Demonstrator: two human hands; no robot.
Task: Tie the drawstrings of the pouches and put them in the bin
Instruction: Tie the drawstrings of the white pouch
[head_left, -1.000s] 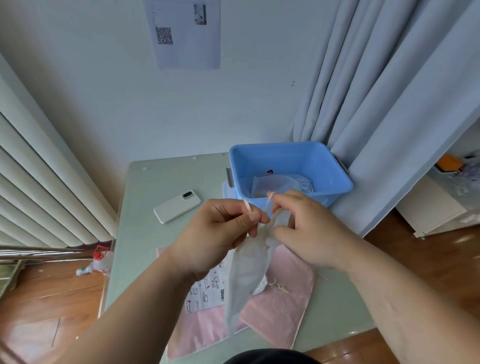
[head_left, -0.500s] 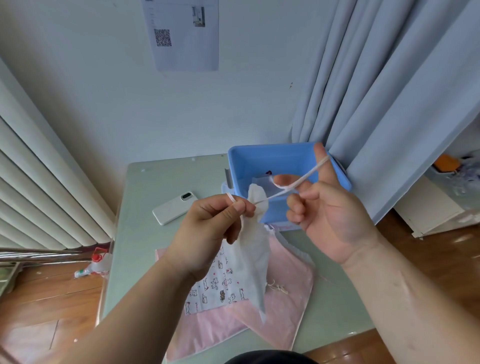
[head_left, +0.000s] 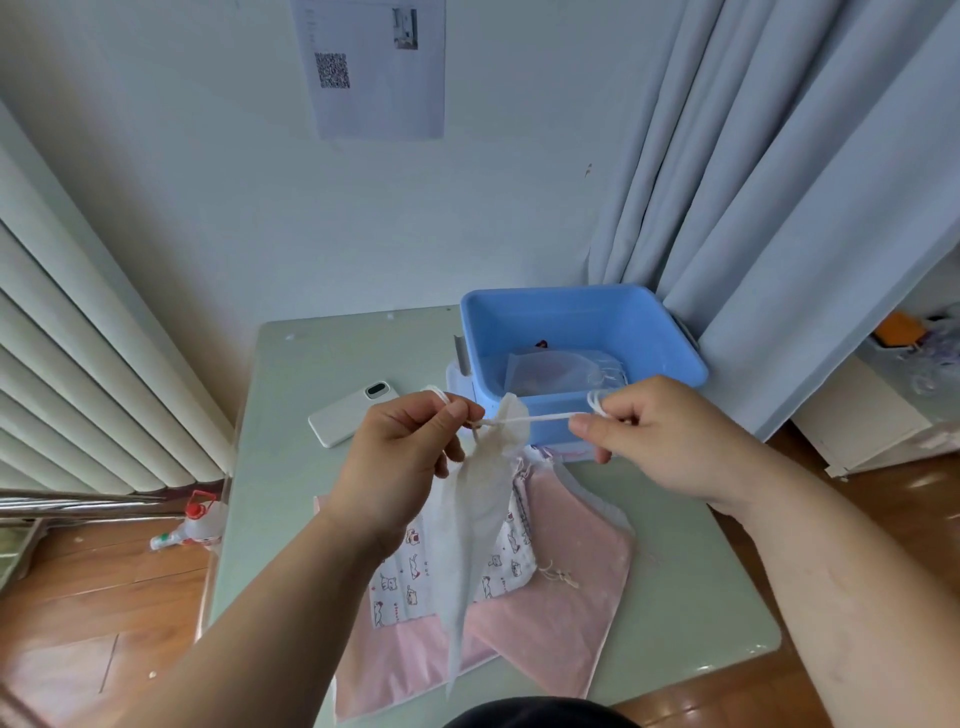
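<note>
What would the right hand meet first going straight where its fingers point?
The right hand would likely meet the white pouch at its top, along the taut drawstring, before the left hand; depth unclear.

view: head, wide-angle | mount: worn on the person's head | facing: forward and down | near field: left hand (head_left: 400, 467) and right hand (head_left: 670, 441) close under the lens, mid-frame | mid field: table (head_left: 291, 415), blue bin (head_left: 571, 327) at its far right | far field: wall (head_left: 208, 156), curtain (head_left: 779, 208)
</note>
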